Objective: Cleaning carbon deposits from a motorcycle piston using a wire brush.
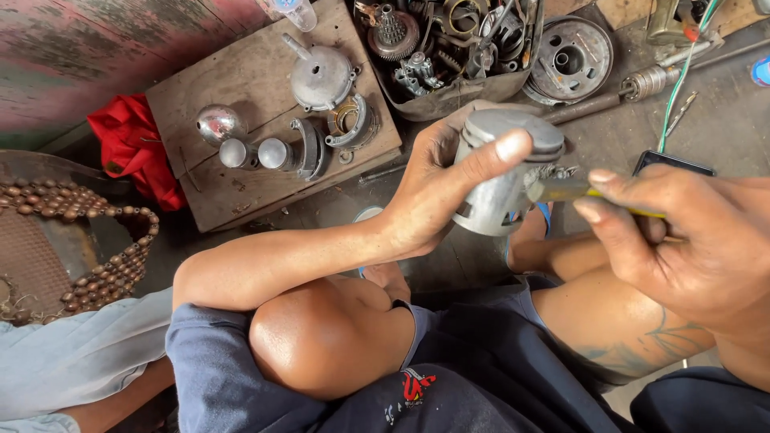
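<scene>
left hand [437, 188]: wrapped around a grey metal piston [501, 172], thumb across its crown; held above the knees, centre of view
right hand [690, 240]: pinched on a yellow-handled tool [589, 192]; tip touching the piston's ring area
doing it well: probably best to keep the piston steady and work the tip gently along the groove; avoid gouging
far left: wooden board [241, 96] with metal engine covers
far centre: tray of gears [449, 48]
labels: clear bottle [293, 10] at far edge, blue-patterned label; print too small to tell

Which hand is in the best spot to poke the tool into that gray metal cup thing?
Probably the right hand: it grips the yellow-handled tool, whose tip already sits at the piston. The left hand is wrapped around the piston, holding it.
</scene>
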